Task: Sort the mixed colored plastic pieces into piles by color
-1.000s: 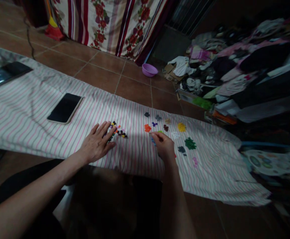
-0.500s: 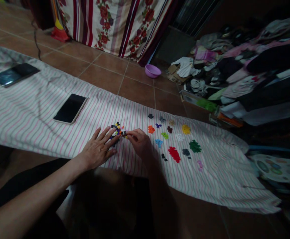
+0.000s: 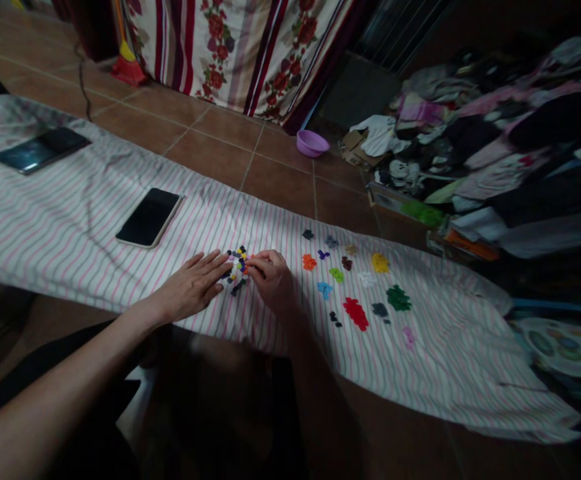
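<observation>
A striped pink-and-white cloth [image 3: 70,227] lies across the tiled floor. On it sits a small heap of mixed coloured pieces [image 3: 238,261]. My left hand [image 3: 190,287] lies flat beside the heap, fingers stretched toward it. My right hand [image 3: 272,279] is at the heap's right edge, fingers curled in a pinch on pieces there; what it holds is too small to name. To the right lie sorted little piles: orange [image 3: 309,262], light green [image 3: 337,274], blue [image 3: 325,289], red [image 3: 356,313], yellow [image 3: 380,263], dark green [image 3: 399,298].
A black phone [image 3: 149,217] lies on the cloth left of the heap, and a tablet [image 3: 40,149] at the far left. A purple bowl [image 3: 312,143] stands on the tiles behind. Piled clothes and boxes [image 3: 470,147] fill the right; a flowered curtain [image 3: 250,47] hangs behind.
My right hand moved left from the sorted colour piles to the mixed heap and now pinches there. My left hand has stayed flat by the heap. The view shifted slightly.
</observation>
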Motion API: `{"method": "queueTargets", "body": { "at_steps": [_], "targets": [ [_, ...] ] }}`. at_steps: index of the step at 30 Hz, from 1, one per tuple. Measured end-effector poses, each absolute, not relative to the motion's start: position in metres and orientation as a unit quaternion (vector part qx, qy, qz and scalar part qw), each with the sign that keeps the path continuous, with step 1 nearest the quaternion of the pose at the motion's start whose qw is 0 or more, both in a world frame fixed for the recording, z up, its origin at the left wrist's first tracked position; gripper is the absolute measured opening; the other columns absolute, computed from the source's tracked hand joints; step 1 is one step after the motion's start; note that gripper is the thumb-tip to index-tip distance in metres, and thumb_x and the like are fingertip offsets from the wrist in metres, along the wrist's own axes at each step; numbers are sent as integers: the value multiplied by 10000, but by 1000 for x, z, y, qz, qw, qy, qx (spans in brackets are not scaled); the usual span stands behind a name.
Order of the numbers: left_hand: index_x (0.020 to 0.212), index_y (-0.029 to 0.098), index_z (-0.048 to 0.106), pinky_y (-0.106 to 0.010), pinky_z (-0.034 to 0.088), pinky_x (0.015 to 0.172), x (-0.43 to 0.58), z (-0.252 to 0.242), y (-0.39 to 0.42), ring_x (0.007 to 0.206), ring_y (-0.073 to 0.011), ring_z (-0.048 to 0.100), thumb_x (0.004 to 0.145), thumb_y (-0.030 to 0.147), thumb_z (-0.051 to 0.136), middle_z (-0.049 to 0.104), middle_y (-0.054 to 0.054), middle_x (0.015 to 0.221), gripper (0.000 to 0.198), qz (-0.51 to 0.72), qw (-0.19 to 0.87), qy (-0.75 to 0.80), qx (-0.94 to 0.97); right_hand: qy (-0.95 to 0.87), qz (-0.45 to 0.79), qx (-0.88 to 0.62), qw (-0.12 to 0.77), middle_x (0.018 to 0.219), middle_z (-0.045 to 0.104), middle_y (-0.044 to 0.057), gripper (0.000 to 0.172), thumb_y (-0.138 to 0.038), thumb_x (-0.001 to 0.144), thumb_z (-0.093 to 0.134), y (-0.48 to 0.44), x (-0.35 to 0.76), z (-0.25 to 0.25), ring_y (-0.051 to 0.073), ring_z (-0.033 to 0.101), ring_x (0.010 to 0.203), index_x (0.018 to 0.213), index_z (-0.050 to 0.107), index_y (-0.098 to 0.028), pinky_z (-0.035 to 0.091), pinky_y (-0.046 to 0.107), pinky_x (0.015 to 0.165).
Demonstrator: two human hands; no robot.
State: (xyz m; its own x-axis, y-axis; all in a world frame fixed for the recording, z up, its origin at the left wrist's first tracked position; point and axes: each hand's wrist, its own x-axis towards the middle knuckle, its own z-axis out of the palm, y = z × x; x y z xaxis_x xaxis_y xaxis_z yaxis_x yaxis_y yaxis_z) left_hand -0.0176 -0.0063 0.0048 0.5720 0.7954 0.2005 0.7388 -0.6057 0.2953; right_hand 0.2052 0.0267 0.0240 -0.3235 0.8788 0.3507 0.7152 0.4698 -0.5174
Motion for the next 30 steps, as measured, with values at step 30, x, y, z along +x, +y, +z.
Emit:
{"method": "queueTargets", "body": {
  "at_steps": [30],
  "targets": [
    [1398,126,446,-509,312,1146,-7,15,5,1428,-260,310,961,243,304,437,-140,1485,474,194,129,454,860,-843,139,-451,258,956,603,72,100,-245,871,639,11,203,30,201,558,945,927,718,-221,485,345,843]
  ]
}}
